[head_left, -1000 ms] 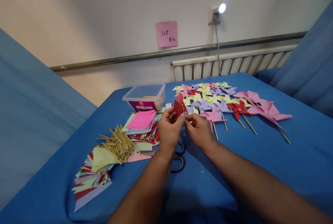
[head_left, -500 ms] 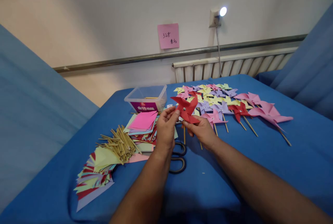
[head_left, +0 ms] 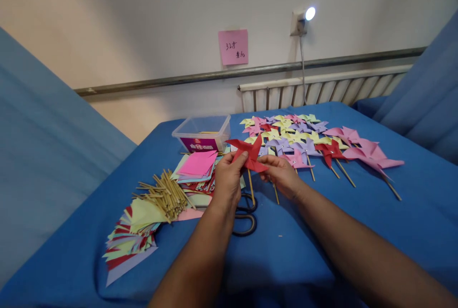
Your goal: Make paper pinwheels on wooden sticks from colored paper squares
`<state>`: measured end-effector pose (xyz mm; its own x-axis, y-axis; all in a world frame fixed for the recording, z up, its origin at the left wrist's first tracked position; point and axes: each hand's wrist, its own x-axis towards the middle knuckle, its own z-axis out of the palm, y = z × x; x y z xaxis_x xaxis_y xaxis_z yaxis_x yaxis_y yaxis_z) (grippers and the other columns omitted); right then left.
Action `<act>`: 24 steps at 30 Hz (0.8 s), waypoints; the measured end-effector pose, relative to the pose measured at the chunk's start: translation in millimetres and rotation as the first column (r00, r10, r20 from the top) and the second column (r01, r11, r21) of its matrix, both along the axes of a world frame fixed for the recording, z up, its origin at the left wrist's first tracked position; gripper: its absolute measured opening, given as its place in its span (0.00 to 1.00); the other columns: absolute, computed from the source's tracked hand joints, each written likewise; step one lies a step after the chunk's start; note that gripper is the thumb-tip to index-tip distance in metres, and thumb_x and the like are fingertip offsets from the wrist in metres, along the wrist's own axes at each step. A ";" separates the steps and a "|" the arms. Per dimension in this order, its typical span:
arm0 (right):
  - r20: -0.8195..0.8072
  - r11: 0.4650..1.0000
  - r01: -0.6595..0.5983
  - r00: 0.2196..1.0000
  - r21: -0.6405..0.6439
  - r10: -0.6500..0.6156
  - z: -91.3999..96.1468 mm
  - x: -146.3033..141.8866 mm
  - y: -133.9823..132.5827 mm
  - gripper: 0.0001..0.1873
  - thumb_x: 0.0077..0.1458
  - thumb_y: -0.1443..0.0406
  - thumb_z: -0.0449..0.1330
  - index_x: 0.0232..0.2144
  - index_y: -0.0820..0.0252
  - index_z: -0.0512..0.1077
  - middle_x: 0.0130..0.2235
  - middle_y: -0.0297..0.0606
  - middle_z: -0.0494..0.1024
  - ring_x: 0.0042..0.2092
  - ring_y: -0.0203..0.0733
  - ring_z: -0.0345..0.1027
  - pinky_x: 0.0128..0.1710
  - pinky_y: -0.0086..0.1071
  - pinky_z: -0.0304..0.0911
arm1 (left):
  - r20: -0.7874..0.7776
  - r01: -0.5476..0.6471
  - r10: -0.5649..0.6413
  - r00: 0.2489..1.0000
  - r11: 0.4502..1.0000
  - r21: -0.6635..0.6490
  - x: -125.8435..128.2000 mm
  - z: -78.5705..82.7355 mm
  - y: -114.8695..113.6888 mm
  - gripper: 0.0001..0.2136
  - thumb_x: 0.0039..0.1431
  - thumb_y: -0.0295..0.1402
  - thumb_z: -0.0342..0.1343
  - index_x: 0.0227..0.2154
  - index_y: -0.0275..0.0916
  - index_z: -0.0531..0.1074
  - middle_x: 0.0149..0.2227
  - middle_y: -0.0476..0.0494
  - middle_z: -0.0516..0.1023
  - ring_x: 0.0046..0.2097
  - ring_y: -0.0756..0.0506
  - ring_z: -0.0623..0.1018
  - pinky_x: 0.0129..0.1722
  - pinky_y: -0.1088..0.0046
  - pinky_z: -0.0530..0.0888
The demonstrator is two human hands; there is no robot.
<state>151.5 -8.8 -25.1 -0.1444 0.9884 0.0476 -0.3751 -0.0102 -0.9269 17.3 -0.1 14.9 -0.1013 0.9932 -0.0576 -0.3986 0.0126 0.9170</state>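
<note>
A red paper pinwheel [head_left: 252, 154] is held up over the table between both hands. My left hand [head_left: 229, 174] is closed on its left side, with the thumb pressed on the paper near the middle. My right hand [head_left: 281, 174] pinches at the right blade, fingertips together. Just below the pinwheel a thin stick [head_left: 251, 188] shows; whether it is joined to the pinwheel I cannot tell. Black-handled scissors [head_left: 246, 226] lie by my left forearm, their blades hidden beneath it.
Finished pinwheels [head_left: 300, 141] in several colours lie at the back right. To the left are a clear plastic box [head_left: 202, 129], a stack of coloured paper squares [head_left: 196, 164], a heap of sticks [head_left: 166, 196] and fanned paper [head_left: 132, 246]. Blue cloth [head_left: 322, 260] covers the table.
The red pinwheel has turned and tipped, and its centre is now covered by my left thumb. My right hand has shifted slightly right, its fingers moving from beneath the blade to its edge.
</note>
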 end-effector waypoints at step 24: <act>-0.294 0.992 0.108 0.948 -0.069 -0.124 -0.1 -2.7 5.2 0.17 0.40 0.56 0.74 0.25 0.59 0.73 0.25 0.30 0.75 0.27 0.32 0.66 0.29 0.27 0.62 | 0.103 0.245 -0.233 0.967 0.961 -0.131 9.2 -5.6 -9.0 0.15 0.39 0.33 0.72 0.31 0.34 0.77 0.30 0.45 0.79 0.30 0.51 0.76 0.32 0.77 0.70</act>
